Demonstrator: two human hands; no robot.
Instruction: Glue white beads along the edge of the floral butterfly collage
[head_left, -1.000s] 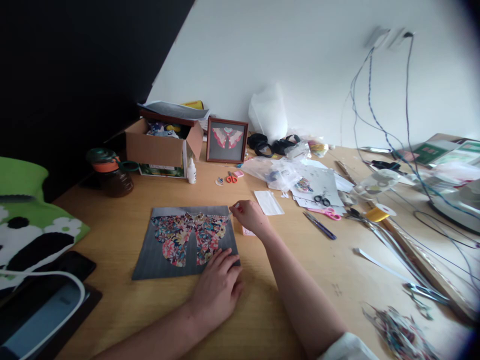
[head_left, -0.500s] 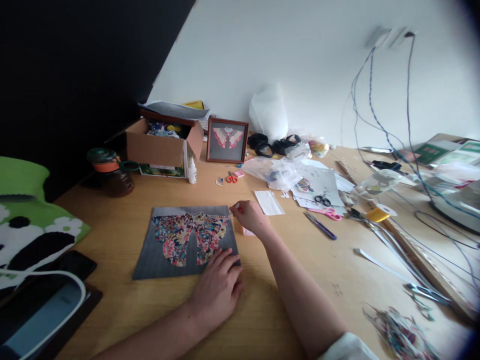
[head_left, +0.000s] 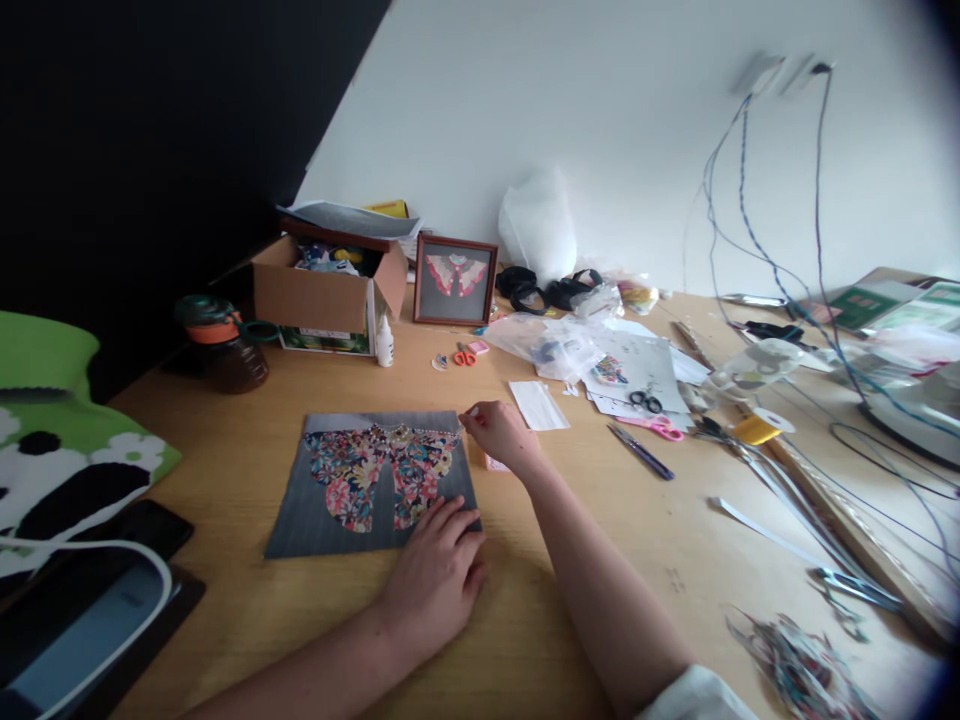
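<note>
A dark grey sheet [head_left: 292,525] lies flat on the table, bearing a floral fabric cutout [head_left: 349,490] shaped like a wide-sleeved garment. Along the cutout's upper edge runs a thin white beaded trim [head_left: 435,433], ending close to my right fingertips. My right hand [head_left: 499,435] is closed in a pinch at the sheet's upper right corner; whatever is between the fingertips is too small to make out. With fingers stretched out, my left hand [head_left: 442,575] rests over the sheet's lower right corner and the table. A small pink patterned box [head_left: 495,464] is partly hidden behind my right wrist.
Beyond the sheet stand a white glue bottle [head_left: 385,343], an open cardboard box [head_left: 315,295] and a framed garment picture [head_left: 454,281]. Orange scissors [head_left: 464,355], a white packet [head_left: 538,405] and a craft knife [head_left: 641,452] lie around. A lidded bottle [head_left: 221,345] is at left.
</note>
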